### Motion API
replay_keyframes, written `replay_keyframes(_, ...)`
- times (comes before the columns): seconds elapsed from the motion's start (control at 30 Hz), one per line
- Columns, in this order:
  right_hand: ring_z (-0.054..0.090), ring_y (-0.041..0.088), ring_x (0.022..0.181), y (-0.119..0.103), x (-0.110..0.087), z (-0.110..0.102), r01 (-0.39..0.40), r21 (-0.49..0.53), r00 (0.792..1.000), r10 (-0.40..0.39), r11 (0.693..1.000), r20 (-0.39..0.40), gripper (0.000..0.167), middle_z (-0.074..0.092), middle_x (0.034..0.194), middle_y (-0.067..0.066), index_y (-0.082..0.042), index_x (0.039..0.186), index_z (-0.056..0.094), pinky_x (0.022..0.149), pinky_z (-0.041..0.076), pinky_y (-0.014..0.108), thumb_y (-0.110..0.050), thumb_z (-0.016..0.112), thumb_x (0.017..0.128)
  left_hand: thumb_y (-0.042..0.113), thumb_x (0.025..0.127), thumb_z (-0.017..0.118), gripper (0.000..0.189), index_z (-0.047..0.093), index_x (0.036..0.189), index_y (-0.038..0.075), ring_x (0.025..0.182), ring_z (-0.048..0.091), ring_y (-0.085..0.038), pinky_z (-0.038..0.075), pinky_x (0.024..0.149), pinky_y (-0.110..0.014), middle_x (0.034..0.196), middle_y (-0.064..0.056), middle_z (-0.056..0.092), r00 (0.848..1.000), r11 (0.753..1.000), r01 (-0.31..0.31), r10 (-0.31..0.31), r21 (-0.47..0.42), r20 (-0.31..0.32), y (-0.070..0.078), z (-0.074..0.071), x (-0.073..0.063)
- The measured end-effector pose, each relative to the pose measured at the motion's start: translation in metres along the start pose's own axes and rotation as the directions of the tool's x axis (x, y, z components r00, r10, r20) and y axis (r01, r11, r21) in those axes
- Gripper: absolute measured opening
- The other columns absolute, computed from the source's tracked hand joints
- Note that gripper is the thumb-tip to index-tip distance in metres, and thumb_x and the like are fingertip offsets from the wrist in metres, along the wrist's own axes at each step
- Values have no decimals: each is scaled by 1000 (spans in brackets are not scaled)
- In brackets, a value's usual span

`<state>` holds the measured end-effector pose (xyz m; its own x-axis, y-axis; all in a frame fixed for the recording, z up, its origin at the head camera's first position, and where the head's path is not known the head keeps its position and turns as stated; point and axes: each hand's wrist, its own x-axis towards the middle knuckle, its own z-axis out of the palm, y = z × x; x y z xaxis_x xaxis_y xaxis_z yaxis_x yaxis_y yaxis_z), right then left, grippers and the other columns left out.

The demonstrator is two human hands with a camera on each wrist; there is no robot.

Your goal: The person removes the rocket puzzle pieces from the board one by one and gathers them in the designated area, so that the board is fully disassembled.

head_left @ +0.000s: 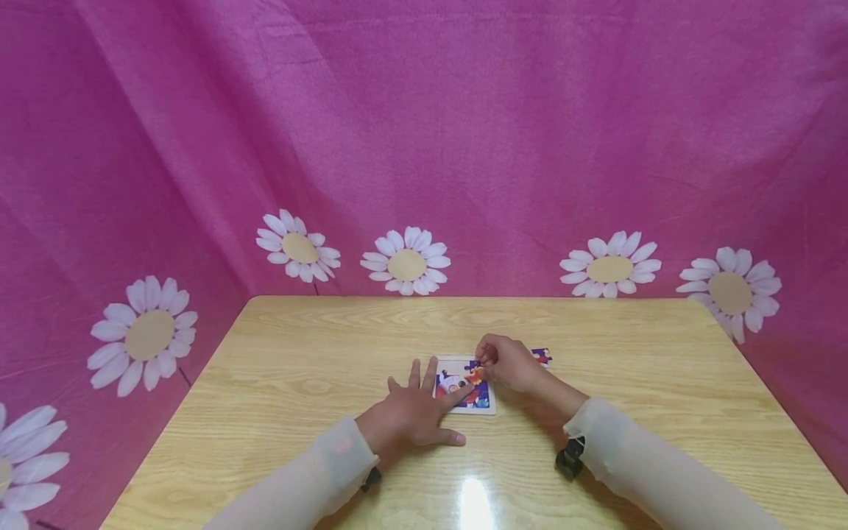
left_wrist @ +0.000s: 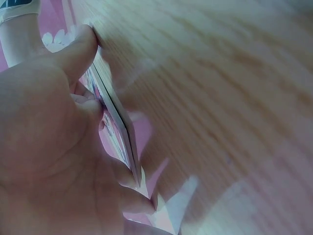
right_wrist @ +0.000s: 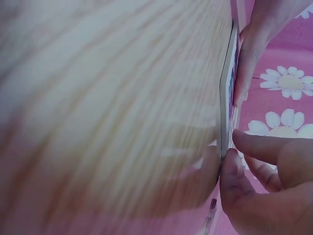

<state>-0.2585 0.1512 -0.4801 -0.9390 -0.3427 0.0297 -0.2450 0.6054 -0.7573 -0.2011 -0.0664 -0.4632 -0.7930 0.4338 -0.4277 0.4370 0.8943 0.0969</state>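
Note:
A small jigsaw puzzle (head_left: 445, 395) in a white frame (head_left: 493, 409) lies on the table, with purple, orange and red pieces in it. Across its left and lower part my left hand (head_left: 417, 412) rests flat, fingers spread; one finger reaches over the pieces and the thumb lies just below the frame. At the upper right corner is my right hand (head_left: 509, 362), fingers curled, fingertips right at a purple and orange piece. In the right wrist view, my right thumb (right_wrist: 234, 164) and forefinger meet the board's edge (right_wrist: 224, 112); I cannot tell whether they pinch a piece.
A loose puzzle piece (head_left: 542, 357) lies on the table beyond the right hand. The wooden table (head_left: 344, 331) reaches back to a pink curtain (head_left: 464, 147) with daisies. Light glares off the tabletop near the front. A dark camera strap (head_left: 570, 458) sits at the right wrist.

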Motion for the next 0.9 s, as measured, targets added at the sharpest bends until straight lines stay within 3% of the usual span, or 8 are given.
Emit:
replay_keyframes(0.2,61,19,81,-4,-1,-2,-17,-56,999,15,998,-45,18,68,88,8,-4,95,66,79,52,37,11,69,86,83,84,55,86,15,157,62,155,2,-54,21,107,-83,173,-19,0,1000,1000,-1,1,-19,-7,-1,1,1)
replay_keyframes(0.4,58,18,79,-5,-1,-1,-33,-85,997,27,996,-67,14,65,82,3,-5,90,67,76,50,34,7,73,87,83,83,55,86,15,157,62,155,3,-54,22,107,-83,173,-19,2,1000,1000,-4,4,-7,-15,-2,2,2)
replay_keyframes(0.53,58,16,75,-4,0,-2,1,-101,996,-10,995,-87,15,65,77,2,-5,87,67,73,49,33,8,73,85,82,83,56,86,15,157,62,155,3,-54,22,107,-83,173,-19,2,1000,1000,0,0,-12,-15,-2,1,1)
replay_keyframes(0.9,58,14,70,5,6,-4,0,-44,997,-4,999,-77,16,64,73,2,-5,85,65,68,47,30,9,72,81,79,85,57,86,17,158,59,155,2,-54,21,107,-84,173,-20,3,1000,1000,-8,8,-22,-5,0,-2,-2)
